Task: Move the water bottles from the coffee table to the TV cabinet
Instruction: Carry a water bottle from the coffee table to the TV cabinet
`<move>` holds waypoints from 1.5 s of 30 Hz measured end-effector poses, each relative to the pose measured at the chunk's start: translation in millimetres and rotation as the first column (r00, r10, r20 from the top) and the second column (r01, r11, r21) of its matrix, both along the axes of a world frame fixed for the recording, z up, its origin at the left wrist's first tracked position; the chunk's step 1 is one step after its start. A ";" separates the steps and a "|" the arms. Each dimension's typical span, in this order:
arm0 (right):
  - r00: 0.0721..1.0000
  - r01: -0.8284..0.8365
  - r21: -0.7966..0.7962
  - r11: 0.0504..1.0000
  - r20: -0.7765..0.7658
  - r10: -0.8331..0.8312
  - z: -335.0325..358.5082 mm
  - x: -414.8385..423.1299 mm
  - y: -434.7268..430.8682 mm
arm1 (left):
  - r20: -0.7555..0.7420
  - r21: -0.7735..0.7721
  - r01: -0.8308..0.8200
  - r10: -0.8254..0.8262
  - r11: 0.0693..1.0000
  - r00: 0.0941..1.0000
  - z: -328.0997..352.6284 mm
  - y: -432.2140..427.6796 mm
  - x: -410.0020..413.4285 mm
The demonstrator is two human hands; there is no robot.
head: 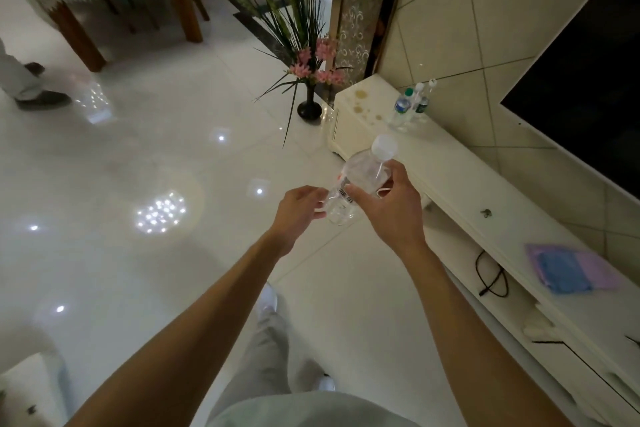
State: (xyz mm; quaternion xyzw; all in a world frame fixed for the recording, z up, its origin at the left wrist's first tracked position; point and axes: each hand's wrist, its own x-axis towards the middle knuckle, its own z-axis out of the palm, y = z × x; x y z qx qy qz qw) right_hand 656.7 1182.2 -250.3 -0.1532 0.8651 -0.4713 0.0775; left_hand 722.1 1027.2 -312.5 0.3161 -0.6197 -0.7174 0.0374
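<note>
One clear water bottle (360,177), white-capped, tilted, held mid-air over floor just beside TV cabinet (460,177). Right hand (388,204) curled round its middle; left hand (301,206) relaxed at its base, contact unclear. Three more water bottles (403,107) upright together at cabinet's far end. One folded cloth (571,270), one black cable (491,277) nearer.

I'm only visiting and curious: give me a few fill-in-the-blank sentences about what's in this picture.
The right hand holds a clear bottle with a ___ cap. ___ bottles stand on the TV cabinet. The dark vase on the floor holds ___ flowers.
Missing words: white; three; pink.
</note>
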 end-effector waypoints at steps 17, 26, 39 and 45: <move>0.979 0.203 0.038 0.978 0.001 -0.203 -1.0 -186.7 -163.8 | 0.041 0.039 0.192 -0.193 0.981 0.980 -4.7 -169.9 -224.2; 0.974 0.222 0.006 0.975 0.040 -0.222 -22.5 -317.8 -183.5 | 0.073 0.033 0.219 -0.221 0.975 0.973 -15.5 -190.8 -354.2; 0.979 0.176 0.000 0.984 0.101 -0.175 -20.0 -526.5 -187.7 | 0.173 0.017 0.202 -0.202 0.979 0.964 -11.7 -192.1 -564.0; 0.958 0.240 0.017 0.971 0.159 -0.239 -37.0 -592.8 -197.8 | 0.201 0.022 0.249 -0.248 0.968 0.948 -24.9 -199.6 -639.6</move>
